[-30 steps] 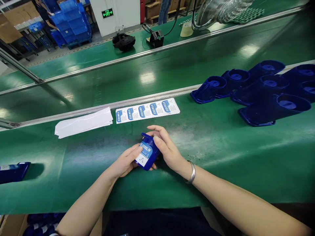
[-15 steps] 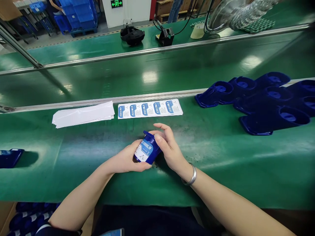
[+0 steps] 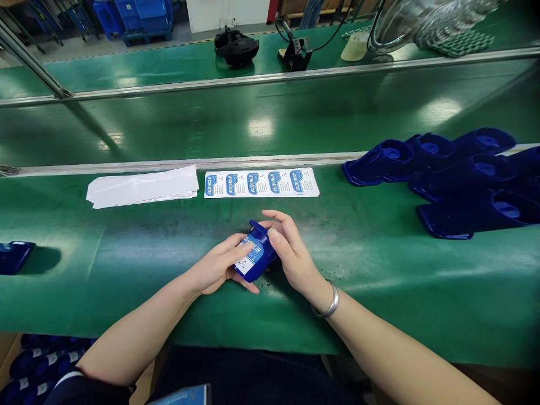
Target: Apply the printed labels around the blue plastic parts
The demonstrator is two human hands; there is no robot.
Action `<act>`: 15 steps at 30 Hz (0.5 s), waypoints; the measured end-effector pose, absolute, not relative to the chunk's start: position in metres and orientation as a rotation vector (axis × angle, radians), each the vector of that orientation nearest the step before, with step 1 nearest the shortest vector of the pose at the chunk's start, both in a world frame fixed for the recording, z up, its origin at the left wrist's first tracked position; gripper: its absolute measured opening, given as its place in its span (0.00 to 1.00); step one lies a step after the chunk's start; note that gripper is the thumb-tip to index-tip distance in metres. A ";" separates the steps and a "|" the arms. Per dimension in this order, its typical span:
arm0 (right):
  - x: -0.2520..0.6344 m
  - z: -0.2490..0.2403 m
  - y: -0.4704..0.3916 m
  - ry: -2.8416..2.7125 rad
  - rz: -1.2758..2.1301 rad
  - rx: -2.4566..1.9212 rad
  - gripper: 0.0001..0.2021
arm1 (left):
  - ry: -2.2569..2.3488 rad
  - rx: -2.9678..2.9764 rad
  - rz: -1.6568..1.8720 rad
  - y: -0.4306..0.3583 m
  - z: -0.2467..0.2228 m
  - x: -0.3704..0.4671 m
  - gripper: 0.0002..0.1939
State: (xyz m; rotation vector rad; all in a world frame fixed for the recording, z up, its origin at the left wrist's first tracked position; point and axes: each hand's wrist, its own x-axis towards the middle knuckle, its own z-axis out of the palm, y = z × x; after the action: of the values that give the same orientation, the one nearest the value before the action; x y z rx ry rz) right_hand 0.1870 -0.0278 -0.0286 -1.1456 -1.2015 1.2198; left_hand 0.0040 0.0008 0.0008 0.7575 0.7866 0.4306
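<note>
A dark blue plastic housing is held tilted between my two hands above the green mat. It bears a blue-and-white label on the side that faces me. My left hand grips the housing from the left, its thumb lying across the label and its other fingers partly underneath. From the right, my right hand holds the rim end between thumb and fingers, with the index finger raised. Beyond the hands lies a sheet of labels with several stickers like the one on the housing.
Left of the label sheet is a stack of white strips. Several more blue housings lie at the right, and part of another blue piece at the far left. A box of blue parts stands below the table edge. A metal rail runs behind.
My left thumb has moved from the housing's lower edge up onto the label. The housing has turned slightly in my hands. The camera view has tilted down a little.
</note>
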 end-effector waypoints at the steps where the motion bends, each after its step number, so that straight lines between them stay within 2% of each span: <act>1: 0.187 -0.029 -0.028 -1.192 1.218 -1.152 0.26 | 0.791 0.774 0.425 0.001 0.001 0.004 0.19; 9: 0.185 -0.031 -0.031 -1.128 1.210 -1.214 0.25 | 0.745 0.849 0.365 0.003 0.002 0.003 0.22; 15: 0.186 -0.030 -0.031 -1.099 1.242 -1.218 0.25 | 0.734 0.914 0.308 0.002 0.000 -0.001 0.28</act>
State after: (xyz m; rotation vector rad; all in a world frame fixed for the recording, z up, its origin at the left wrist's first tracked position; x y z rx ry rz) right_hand 0.1857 -0.0306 -0.0302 -1.2179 -1.0986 1.2419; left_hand -0.0008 0.0017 -0.0002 0.9137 0.7340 0.3081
